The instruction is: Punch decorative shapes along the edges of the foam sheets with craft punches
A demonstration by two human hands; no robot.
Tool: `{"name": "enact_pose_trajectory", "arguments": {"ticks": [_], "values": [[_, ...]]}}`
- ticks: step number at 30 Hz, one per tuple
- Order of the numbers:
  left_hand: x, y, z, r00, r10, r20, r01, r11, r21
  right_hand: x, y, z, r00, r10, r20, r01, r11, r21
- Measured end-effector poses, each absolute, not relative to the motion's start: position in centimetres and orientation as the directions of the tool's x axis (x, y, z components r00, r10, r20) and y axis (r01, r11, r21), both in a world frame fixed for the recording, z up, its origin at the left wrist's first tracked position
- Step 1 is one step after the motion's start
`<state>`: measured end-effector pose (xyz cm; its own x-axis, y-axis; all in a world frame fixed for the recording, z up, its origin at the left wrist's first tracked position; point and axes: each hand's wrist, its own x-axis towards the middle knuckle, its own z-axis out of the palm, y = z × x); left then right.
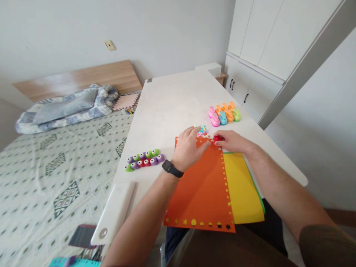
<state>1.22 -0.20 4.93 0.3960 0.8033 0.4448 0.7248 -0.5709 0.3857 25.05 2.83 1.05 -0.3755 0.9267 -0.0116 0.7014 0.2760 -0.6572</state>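
An orange sheet of paper (200, 185) lies at the table's near edge, with small shapes cut out along its right, bottom and top borders. My left hand (189, 146) rests over its upper left part, fingers spread. At the sheet's top right corner my right hand (230, 141) is closed around a small red craft punch (217, 138). Small colourful paper cutouts (202, 130) lie just beyond the top edge, partly hidden by my left fingers. Yellow paper (243, 185) with a green sheet beneath it sticks out on the right.
Two rows of small purple, green and red punches (144, 160) stand to the left. Larger pink, orange, blue and green punches (224, 114) stand farther back right. A long white device (114, 211) lies at the table's left edge, beside a bed (83, 159).
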Motion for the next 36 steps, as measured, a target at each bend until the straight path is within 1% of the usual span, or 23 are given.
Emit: {"name": "enact_pose_trajectory", "arguments": {"ticks": [2,4,6,8,12,16,26,36], "values": [[3.0,0.8,4.4,0.517,0.777,0.358,0.707,-0.624,0.334,24.8,2.6,1.2,-0.385,0.923,0.002,0.693,0.291,-0.659],[4.6,2.0,3.8,0.582,0.773,0.253,0.708,-0.635,0.309,24.7,2.5,1.4,-0.385,0.923,0.021,0.69,0.303,-0.657],[5.6,3.1,3.3,0.642,0.755,0.136,0.692,-0.647,0.321,24.7,2.4,1.5,-0.385,0.922,0.035,0.687,0.312,-0.656],[6.1,3.9,3.0,0.66,0.746,0.091,0.686,-0.647,0.333,24.7,2.3,1.7,-0.392,0.919,0.038,0.671,0.314,-0.672],[6.3,4.6,2.7,0.675,0.734,0.073,0.671,-0.652,0.352,24.7,2.2,2.0,-0.392,0.919,0.029,0.644,0.297,-0.705],[6.3,4.7,2.7,0.679,0.732,0.061,0.666,-0.649,0.367,24.7,2.0,2.4,-0.383,0.924,0.021,0.656,0.287,-0.698],[5.6,4.3,2.5,0.696,0.715,0.066,0.659,-0.673,0.336,24.2,1.9,2.0,-0.399,0.917,0.024,0.657,0.304,-0.69],[5.5,4.3,2.5,0.696,0.716,0.052,0.656,-0.664,0.359,24.0,1.8,2.0,-0.392,0.92,0.026,0.68,0.309,-0.665]]}}
